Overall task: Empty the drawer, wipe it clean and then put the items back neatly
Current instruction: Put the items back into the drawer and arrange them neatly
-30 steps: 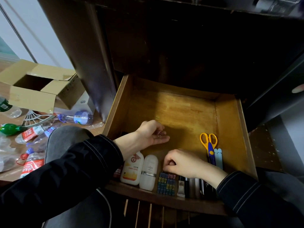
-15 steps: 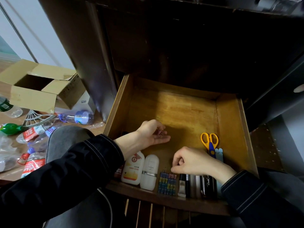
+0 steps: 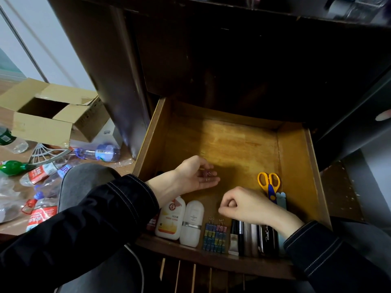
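Judging by the neat line of things along the front wall of the drawer point(image 3: 296, 166), this looks like the putting-back step; the drawer itself stands pulled out of the dark cabinet, its yellow-brown wooden floor bare and faintly streaked behind that line, so the wiping seems done.

The left hand point(image 3: 194, 176) lies palm-up over the left middle of the drawer floor, fingers loosely curled round a few small clips point(image 3: 208, 176); the right hand point(image 3: 243, 206) hovers just behind the front row, fingers curled in with the thumb against the forefinger, and I cannot tell whether it pinches a clip.

Along the front wall, from the drawer's left: a white bottle point(image 3: 170, 218), a white container point(image 3: 192, 223), coloured binder clips point(image 3: 214, 237) in two tidy columns, pens point(image 3: 241, 235) and a black case point(image 3: 267, 237); yellow-handled scissors point(image 3: 268, 182) lie further back, towards the drawer's right wall.

The next move probably calls for setting the loose clips one at a time in line with the columns; they are tiny and could scatter.
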Tool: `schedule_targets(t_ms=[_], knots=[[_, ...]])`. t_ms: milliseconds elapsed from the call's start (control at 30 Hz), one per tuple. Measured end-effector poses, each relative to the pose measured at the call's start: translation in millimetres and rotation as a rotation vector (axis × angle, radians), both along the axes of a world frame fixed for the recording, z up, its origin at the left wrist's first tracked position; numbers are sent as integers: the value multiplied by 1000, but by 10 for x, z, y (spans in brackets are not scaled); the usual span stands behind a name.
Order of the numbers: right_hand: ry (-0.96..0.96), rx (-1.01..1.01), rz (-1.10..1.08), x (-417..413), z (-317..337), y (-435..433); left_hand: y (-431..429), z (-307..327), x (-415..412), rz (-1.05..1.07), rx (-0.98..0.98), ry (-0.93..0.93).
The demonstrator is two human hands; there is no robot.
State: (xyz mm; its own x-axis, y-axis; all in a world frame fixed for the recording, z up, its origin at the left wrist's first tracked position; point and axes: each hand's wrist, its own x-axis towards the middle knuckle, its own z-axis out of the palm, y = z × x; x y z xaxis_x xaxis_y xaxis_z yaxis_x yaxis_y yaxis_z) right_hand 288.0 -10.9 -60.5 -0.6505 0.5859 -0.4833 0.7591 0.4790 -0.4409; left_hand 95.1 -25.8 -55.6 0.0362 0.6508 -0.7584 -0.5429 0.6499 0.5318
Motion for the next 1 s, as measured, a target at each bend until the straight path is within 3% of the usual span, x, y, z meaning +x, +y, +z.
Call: schedule_targets(t_ms=[100,233,533,700,833,900,1000], knots=[[163,114,-231,3,18,81,0,-22,1,-36,-3,-2],[356,82,-437,-22,20,119,-7,-1,51,-114,47,-51],[475,-306,-628,-75,81,114,-19,84,152,-261,317,103],[505,-314,-664,-78,58,124,-54,77,177,-369,430,277],[477,-192,-596,-24,-16,124,-26,47,127,-338,393,318],[397,-140,-509,-3,-54,104,9,30,60,-298,351,455],[310,-123,-368,-6,-94,77,27,-23,-51,-389,408,862]])
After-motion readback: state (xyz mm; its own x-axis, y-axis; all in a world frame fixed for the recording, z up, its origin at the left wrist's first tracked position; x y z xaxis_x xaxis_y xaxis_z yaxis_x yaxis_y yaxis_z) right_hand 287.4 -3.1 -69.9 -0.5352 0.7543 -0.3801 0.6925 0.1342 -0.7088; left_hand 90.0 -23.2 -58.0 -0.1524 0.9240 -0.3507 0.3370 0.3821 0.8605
